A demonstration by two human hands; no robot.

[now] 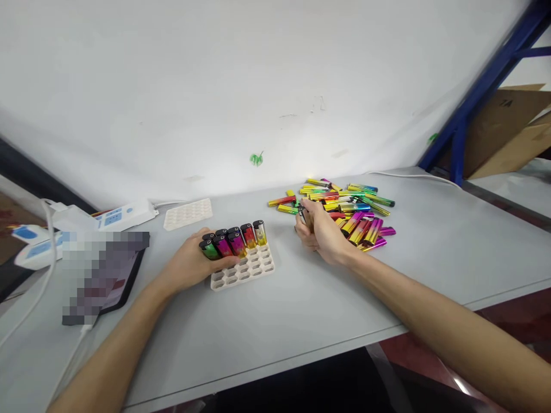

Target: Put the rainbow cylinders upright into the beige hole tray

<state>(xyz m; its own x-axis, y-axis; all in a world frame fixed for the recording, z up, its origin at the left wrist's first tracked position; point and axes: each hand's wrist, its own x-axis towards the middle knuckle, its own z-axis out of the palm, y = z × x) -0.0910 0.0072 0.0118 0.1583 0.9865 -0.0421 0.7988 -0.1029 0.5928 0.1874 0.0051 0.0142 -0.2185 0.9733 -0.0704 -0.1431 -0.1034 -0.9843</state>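
Metallic-coloured lighters with black tops stand upright in the back rows of a white honeycomb-holed tray (243,277). My left hand (193,261) is wrapped round the left end of those rows, its thumb along the front of a purple lighter (236,244); its other fingers are mostly hidden behind. At the right end stands a clear-and-yellow lighter (260,234). My right hand (321,232) is closed round a lighter (302,214), only partly visible, at the left edge of a loose pile of shiny lighters (359,226) lying on their sides.
A second white tray (188,214) lies against the wall. On the left are power strips (124,217), cables and a phone-like device (124,281), partly blurred. A blue metal frame (460,143) and cardboard boxes (508,126) stand beyond the grey table (293,327).
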